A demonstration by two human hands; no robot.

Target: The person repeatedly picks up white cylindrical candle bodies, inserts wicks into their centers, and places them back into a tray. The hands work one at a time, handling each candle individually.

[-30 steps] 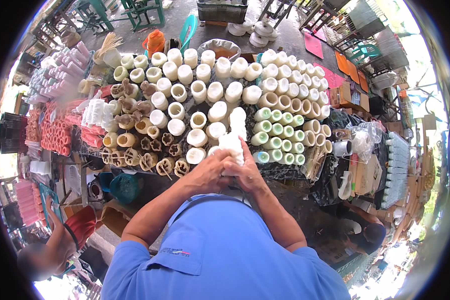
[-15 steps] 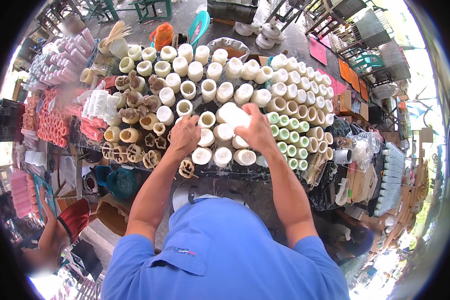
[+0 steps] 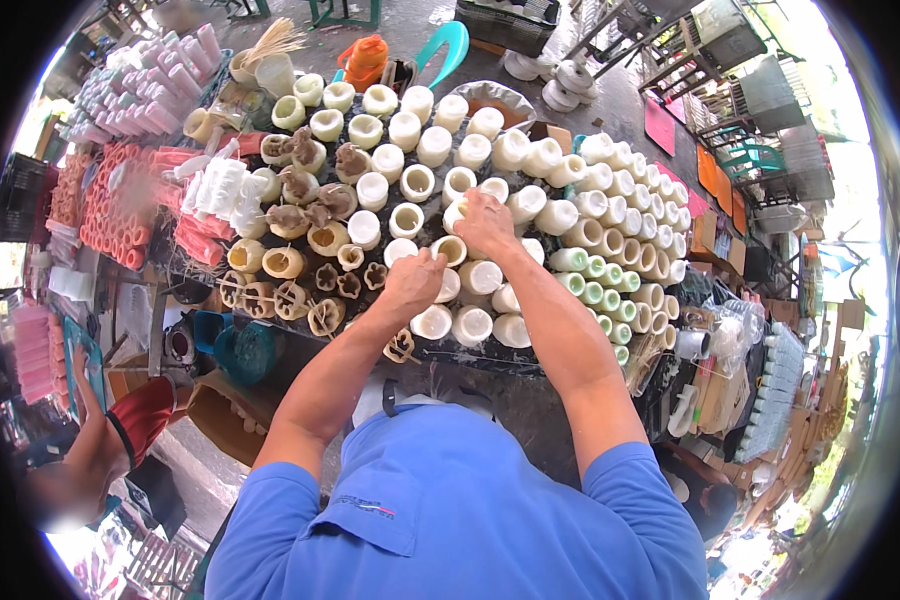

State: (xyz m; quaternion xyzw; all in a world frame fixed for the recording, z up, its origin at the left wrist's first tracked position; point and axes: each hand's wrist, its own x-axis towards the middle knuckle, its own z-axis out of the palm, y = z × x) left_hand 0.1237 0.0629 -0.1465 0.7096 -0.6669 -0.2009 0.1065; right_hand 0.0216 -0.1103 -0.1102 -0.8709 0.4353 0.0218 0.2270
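Rows of pale wax candles, many of them hollow cylinders, cover a dark table in front of me. My right hand (image 3: 485,222) reaches down over the middle rows, its fingers closed round a white wax candle (image 3: 455,216) that it partly hides. Nearer to me, my left hand (image 3: 415,283) has its fingers curled together beside a hollow candle (image 3: 451,250); what they hold, if anything, is hidden. White solid-topped candles (image 3: 472,326) stand below my right forearm. Green hollow candles (image 3: 594,267) lie in rows to the right.
Brown shell-like wax pieces (image 3: 296,187) and pink wax tubes (image 3: 120,215) crowd the left side. Behind the table are a lined bin (image 3: 500,97) and a teal chair (image 3: 445,45). Another person (image 3: 100,440) is at the lower left, near a brown box (image 3: 220,430).
The bright white cylinder tilted in my right hand is no longer raised; that hand has come lower among the candles. Both hands are closer together, and the view has shifted left.
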